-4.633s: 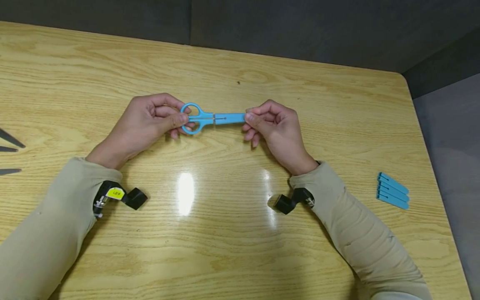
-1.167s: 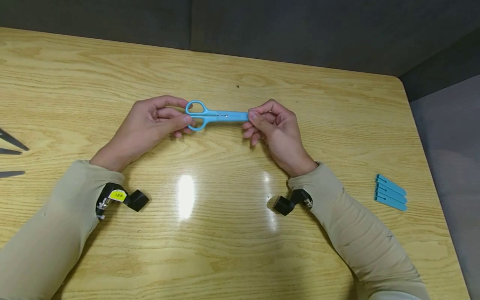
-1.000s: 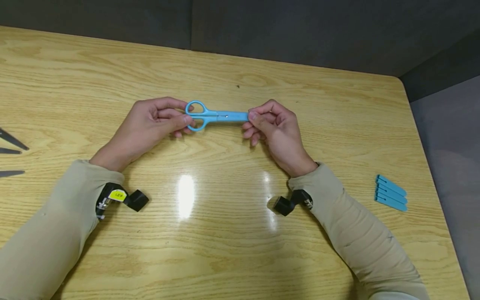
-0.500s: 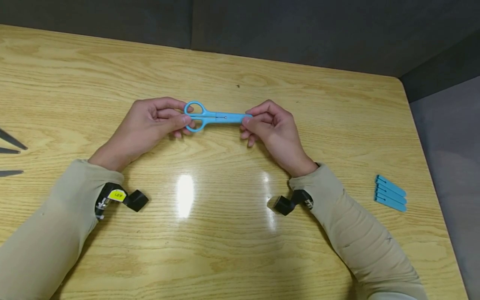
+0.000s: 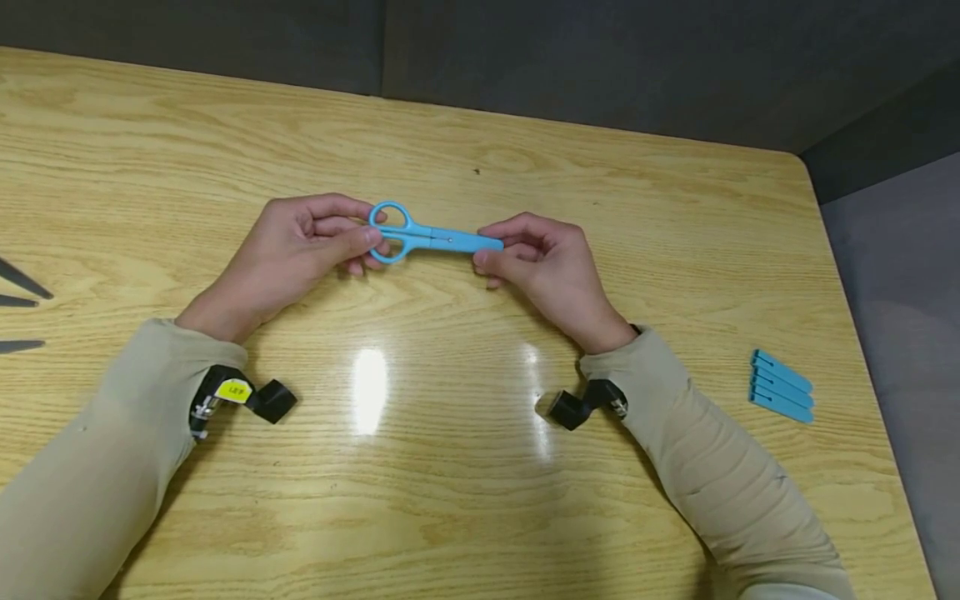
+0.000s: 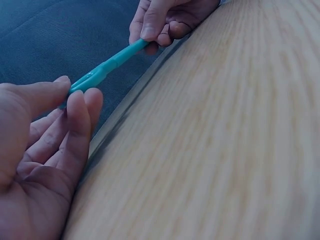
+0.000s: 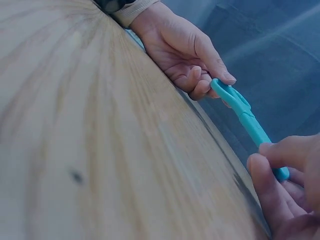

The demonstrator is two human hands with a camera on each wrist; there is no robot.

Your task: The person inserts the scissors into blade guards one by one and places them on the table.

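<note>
left hand [image 5: 300, 242] pinches scissors [image 5: 405, 233] handles | right hand [image 5: 540, 258] pinches cover [image 5: 472, 242] tip | I keep cover straight along blades, slide gently

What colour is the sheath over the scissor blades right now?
Light blue, matching the handles: the plastic sheath on the small scissors shows best in the head view.

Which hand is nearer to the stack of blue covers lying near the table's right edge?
The right hand. It holds the scissors' covered tip, closer to the blue covers; the left hand grips the handles farther away.
</note>
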